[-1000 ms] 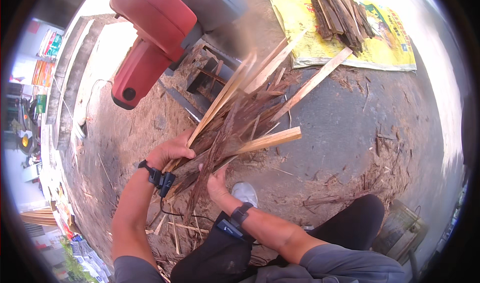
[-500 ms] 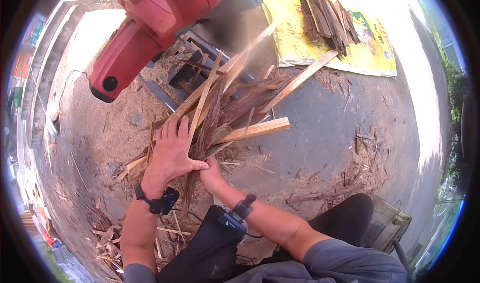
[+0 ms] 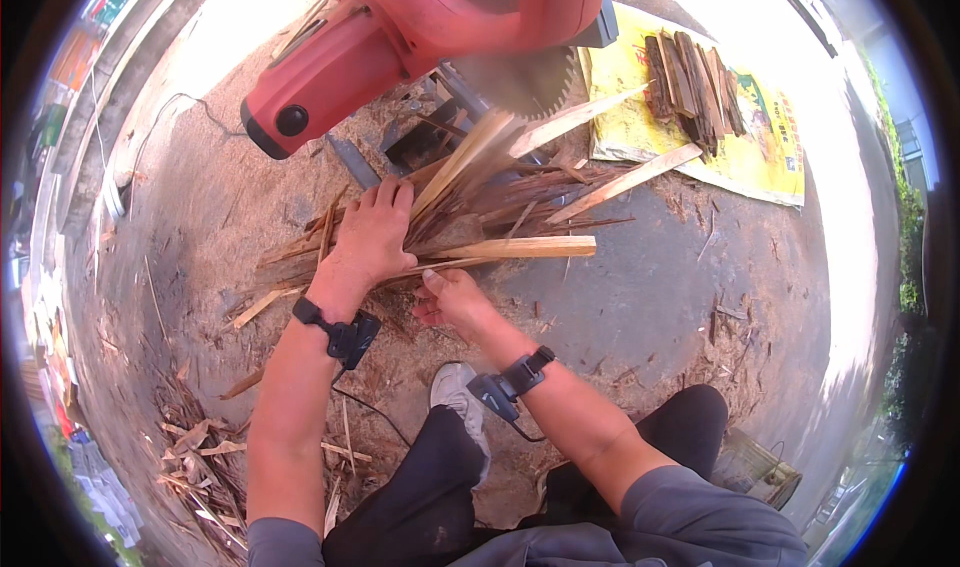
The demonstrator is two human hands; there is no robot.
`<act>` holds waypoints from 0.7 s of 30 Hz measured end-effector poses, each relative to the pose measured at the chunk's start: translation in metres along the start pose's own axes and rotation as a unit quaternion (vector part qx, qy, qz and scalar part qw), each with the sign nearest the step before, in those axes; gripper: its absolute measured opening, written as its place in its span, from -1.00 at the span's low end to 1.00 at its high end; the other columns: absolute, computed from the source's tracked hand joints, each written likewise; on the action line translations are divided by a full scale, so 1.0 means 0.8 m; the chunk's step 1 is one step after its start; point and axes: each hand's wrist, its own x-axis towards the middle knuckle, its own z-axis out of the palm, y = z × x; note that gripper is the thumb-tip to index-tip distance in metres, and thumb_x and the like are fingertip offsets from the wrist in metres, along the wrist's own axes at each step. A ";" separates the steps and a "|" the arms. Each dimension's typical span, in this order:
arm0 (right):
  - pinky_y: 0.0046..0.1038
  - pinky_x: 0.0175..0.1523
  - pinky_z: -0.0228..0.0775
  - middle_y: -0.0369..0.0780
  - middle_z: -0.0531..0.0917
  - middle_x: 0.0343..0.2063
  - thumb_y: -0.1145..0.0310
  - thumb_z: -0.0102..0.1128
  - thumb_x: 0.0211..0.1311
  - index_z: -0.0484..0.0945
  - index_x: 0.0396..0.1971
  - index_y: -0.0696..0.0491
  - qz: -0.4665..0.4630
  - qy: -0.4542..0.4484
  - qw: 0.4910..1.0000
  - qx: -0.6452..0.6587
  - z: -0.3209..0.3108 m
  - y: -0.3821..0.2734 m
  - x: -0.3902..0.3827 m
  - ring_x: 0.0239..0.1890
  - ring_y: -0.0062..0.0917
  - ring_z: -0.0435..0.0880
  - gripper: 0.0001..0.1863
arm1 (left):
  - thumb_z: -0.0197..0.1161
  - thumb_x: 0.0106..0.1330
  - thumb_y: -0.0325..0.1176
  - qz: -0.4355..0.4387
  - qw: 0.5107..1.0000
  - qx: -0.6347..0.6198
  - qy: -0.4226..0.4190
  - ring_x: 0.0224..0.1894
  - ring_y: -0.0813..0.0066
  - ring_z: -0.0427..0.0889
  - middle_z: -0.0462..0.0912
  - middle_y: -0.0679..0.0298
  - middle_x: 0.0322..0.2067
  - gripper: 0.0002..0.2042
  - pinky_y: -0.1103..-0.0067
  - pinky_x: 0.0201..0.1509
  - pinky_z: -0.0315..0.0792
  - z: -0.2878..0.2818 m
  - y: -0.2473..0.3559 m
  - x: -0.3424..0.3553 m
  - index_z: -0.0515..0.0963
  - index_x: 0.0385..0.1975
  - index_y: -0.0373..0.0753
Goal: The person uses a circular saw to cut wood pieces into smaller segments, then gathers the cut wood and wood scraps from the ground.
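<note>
A loose bundle of split wood strips [image 3: 535,248], dark bark mixed with pale wood, lies crosswise before me. My left hand [image 3: 372,239] rests over its left part, fingers stretched across the strips and thumb apart. At the bundle's near edge is my right hand [image 3: 458,302], its thumb raised beside the wood and its fingers loosely bent below, with a gap between. Just beyond the bundle stands a red power saw [image 3: 350,72] with a round toothed blade [image 3: 545,82]. Its blade is close to the far ends of several pale strips, which are blurred.
A yellow printed sack [image 3: 620,132] at the far right bears a stack of short cut wood pieces [image 3: 690,87]. Sawdust covers the ground. Wood scraps [image 3: 205,447] are heaped at the lower left. A wooden block [image 3: 760,472] is beside my right leg.
The bundle has swung to lie more sideways. My right hand has come out from beneath it, fingers now showing. Both hands sit farther forward, and the saw appears farther right in view.
</note>
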 end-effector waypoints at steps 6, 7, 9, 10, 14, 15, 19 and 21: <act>-0.28 -0.25 0.59 -0.11 0.51 -0.24 0.37 -0.10 0.35 0.34 -0.01 0.23 -0.004 0.036 0.997 0.068 -0.014 -0.032 -0.026 -0.32 -0.27 0.64 -0.69 | 0.50 -0.21 -0.33 0.000 0.997 0.079 0.023 0.19 0.00 0.36 0.31 -0.04 0.14 -0.09 0.16 0.16 0.37 0.002 0.023 -0.013 0.14 0.23 -0.37; -0.28 -0.25 0.59 -0.11 0.51 -0.25 0.38 -0.11 0.35 0.35 -0.01 0.23 -0.003 0.039 0.995 0.093 -0.014 -0.032 -0.023 -0.33 -0.27 0.64 -0.70 | 0.50 -0.21 -0.32 -0.007 0.997 0.081 -0.007 0.19 0.01 0.36 0.31 -0.04 0.14 -0.08 0.16 0.16 0.37 -0.002 0.018 -0.010 0.14 0.23 -0.38; -0.29 -0.36 0.59 -0.12 0.51 -0.32 0.36 -0.09 0.34 0.35 -0.04 0.23 -0.016 0.047 0.995 0.083 -0.017 -0.027 -0.002 -0.41 -0.28 0.64 -0.71 | 0.50 -0.22 -0.30 -0.011 0.997 0.072 -0.039 0.18 0.01 0.37 0.31 -0.02 0.15 -0.07 0.16 0.17 0.35 -0.012 0.014 -0.003 0.13 0.23 -0.39; -0.29 -0.36 0.59 -0.12 0.51 -0.32 0.36 -0.09 0.34 0.35 -0.04 0.23 -0.017 0.049 0.995 0.088 -0.018 -0.024 0.011 -0.41 -0.28 0.64 -0.71 | 0.50 -0.22 -0.30 -0.007 0.996 0.074 -0.040 0.18 0.01 0.37 0.31 -0.02 0.15 -0.07 0.16 0.17 0.35 -0.020 0.013 0.001 0.13 0.23 -0.39; -0.31 -0.56 0.49 -0.15 0.49 -0.42 0.35 -0.03 0.33 0.37 -0.16 0.23 -0.056 0.001 0.998 0.001 -0.018 -0.044 0.036 -0.58 -0.34 0.59 -0.75 | 0.51 -0.23 -0.29 -0.059 0.995 0.070 -0.046 0.18 0.01 0.36 0.32 -0.03 0.14 -0.04 0.14 0.21 0.30 -0.016 0.023 0.015 0.12 0.25 -0.38; -0.32 -0.53 0.51 -0.16 0.49 -0.43 0.33 -0.01 0.33 0.38 -0.19 0.22 -0.033 -0.004 0.999 -0.040 -0.016 -0.055 0.041 -0.56 -0.35 0.59 -0.76 | 0.51 -0.23 -0.29 -0.060 0.993 0.096 0.018 0.19 0.00 0.36 0.32 -0.04 0.14 -0.04 0.12 0.20 0.29 -0.002 0.029 0.015 0.12 0.26 -0.36; -0.36 -0.38 0.55 -0.14 0.55 -0.39 0.29 0.04 0.32 0.45 -0.16 0.22 -0.013 0.034 0.999 -0.002 -0.018 -0.036 0.022 -0.44 -0.36 0.63 -0.72 | 0.46 -0.18 -0.32 -0.069 0.988 0.107 0.087 0.21 -0.03 0.33 0.30 -0.08 0.17 -0.06 0.08 0.20 0.25 0.031 0.015 0.014 0.11 0.30 -0.31; -0.38 -0.30 0.57 -0.08 0.60 -0.26 0.30 0.06 0.32 0.47 -0.07 0.23 -0.038 -0.019 0.998 -0.048 -0.083 -0.029 0.012 -0.34 -0.36 0.66 -0.67 | 0.46 -0.18 -0.31 -0.073 0.990 0.088 0.083 0.21 -0.02 0.32 0.30 -0.08 0.17 -0.06 0.08 0.20 0.24 0.027 0.015 0.022 0.11 0.30 -0.30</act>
